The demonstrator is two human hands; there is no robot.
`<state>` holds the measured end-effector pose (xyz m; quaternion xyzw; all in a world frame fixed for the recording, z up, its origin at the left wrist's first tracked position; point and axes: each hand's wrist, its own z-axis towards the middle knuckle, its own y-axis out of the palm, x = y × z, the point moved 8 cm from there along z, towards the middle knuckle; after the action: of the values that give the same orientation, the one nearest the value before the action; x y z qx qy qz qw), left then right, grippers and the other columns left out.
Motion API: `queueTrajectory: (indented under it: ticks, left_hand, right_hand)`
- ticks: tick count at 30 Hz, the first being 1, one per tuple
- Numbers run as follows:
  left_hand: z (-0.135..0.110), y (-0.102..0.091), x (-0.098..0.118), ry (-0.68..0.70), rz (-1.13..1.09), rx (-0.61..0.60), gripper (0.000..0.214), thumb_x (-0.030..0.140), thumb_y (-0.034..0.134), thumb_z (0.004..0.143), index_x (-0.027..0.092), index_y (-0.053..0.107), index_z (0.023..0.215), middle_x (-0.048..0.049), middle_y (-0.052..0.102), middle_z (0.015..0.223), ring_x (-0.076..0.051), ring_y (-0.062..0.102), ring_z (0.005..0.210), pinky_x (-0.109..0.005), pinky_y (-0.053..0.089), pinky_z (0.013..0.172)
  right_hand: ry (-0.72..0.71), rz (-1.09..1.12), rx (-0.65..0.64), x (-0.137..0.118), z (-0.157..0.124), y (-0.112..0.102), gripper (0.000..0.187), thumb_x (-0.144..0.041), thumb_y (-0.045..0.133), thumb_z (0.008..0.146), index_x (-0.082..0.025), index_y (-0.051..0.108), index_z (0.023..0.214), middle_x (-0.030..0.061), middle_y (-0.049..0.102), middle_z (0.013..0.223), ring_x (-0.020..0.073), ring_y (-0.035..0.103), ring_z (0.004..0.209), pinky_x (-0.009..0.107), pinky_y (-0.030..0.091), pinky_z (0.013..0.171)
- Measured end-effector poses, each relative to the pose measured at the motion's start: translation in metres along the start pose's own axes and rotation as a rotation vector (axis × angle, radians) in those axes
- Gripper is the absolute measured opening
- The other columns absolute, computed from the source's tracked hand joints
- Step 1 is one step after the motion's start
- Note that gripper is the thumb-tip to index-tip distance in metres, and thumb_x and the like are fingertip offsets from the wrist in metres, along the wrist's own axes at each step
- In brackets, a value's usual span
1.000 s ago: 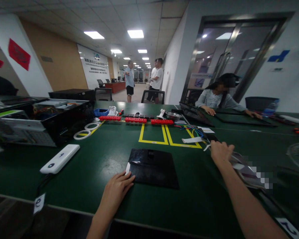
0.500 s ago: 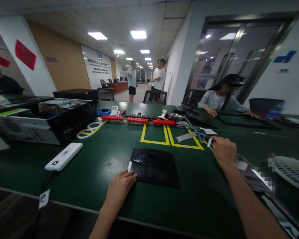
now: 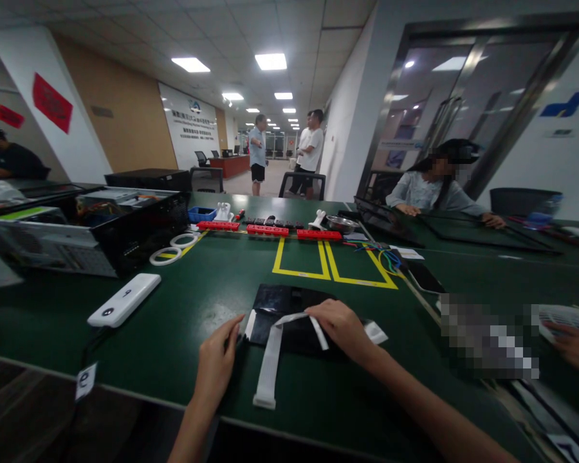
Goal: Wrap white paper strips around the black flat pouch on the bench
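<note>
A glossy black panel (image 3: 265, 299) lies flat on the green table in front of me. A flat white ribbon cable (image 3: 270, 366) hangs folded over it, one connector end down near the table's front. My right hand (image 3: 338, 325) pinches this cable above the panel's right part. A white piece (image 3: 376, 332) shows just beyond my right wrist; I cannot tell whether it belongs to the cable. My left hand (image 3: 217, 354) is beside the panel's left edge, by a white strip (image 3: 250, 325), with its fingers apart and holding nothing.
An open computer case (image 3: 139, 231) stands at the left, near two white rings (image 3: 165, 256) and a white power bank (image 3: 125, 300). Red trays (image 3: 267, 230) line the back. Coloured wires (image 3: 388, 257) and a phone (image 3: 423, 278) lie right. A co-worker (image 3: 429, 186) sits across.
My right hand has come left from the wires, bringing the ribbon cable from the right yellow square to above the panel. My left hand has drawn slightly left off the panel's edge.
</note>
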<state>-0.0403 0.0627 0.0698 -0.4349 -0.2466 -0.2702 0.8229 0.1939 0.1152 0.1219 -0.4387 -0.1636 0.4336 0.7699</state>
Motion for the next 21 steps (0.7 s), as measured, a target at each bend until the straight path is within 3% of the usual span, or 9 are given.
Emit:
queueTrajectory:
  ticks: [4, 9, 14, 21]
  left_hand:
    - [-0.004, 0.005, 0.018, 0.142, -0.018, -0.068, 0.029, 0.028, 0.043, 0.093, 0.02, 0.065, 0.11, -0.0053, 0.07, 0.108, -0.021, 0.065, 0.101, -0.035, 0.052, 0.088]
    - [-0.016, 0.026, 0.04, 0.409, 0.059, -0.255, 0.029, 0.027, 0.046, 0.092, 0.021, 0.064, 0.114, -0.0061, 0.066, 0.118, -0.021, 0.057, 0.115, -0.041, 0.043, 0.1]
    - [-0.022, 0.041, 0.039, 0.448, 0.159, -0.379, 0.04, 0.029, 0.052, 0.09, 0.023, 0.052, 0.129, -0.0066, 0.053, 0.135, -0.023, 0.046, 0.126, -0.045, 0.038, 0.104]
    - [-0.024, 0.044, 0.041, 0.474, 0.218, -0.387, 0.045, 0.027, 0.053, 0.089, 0.027, 0.046, 0.133, -0.0048, 0.042, 0.143, -0.026, 0.027, 0.137, -0.049, 0.034, 0.105]
  right_hand:
    - [-0.116, -0.275, -0.128, -0.034, -0.002, 0.035, 0.028, -0.007, 0.047, 0.087, -0.015, 0.064, 0.107, 0.0073, 0.069, 0.105, 0.0202, 0.058, 0.085, 0.033, 0.045, 0.069]
    - [-0.148, -0.483, -0.17, -0.049, 0.001, 0.047, 0.029, -0.009, 0.048, 0.088, -0.014, 0.06, 0.113, 0.0094, 0.066, 0.11, 0.0227, 0.057, 0.087, 0.036, 0.043, 0.069]
    - [-0.122, -0.506, -0.199, -0.05, 0.003, 0.057, 0.029, -0.012, 0.05, 0.087, -0.014, 0.059, 0.115, 0.0098, 0.065, 0.111, 0.0231, 0.057, 0.088, 0.037, 0.043, 0.07]
    - [-0.093, -0.455, -0.228, -0.045, 0.008, 0.059, 0.031, -0.011, 0.05, 0.088, -0.016, 0.058, 0.117, 0.0085, 0.065, 0.112, 0.0214, 0.057, 0.09, 0.036, 0.044, 0.07]
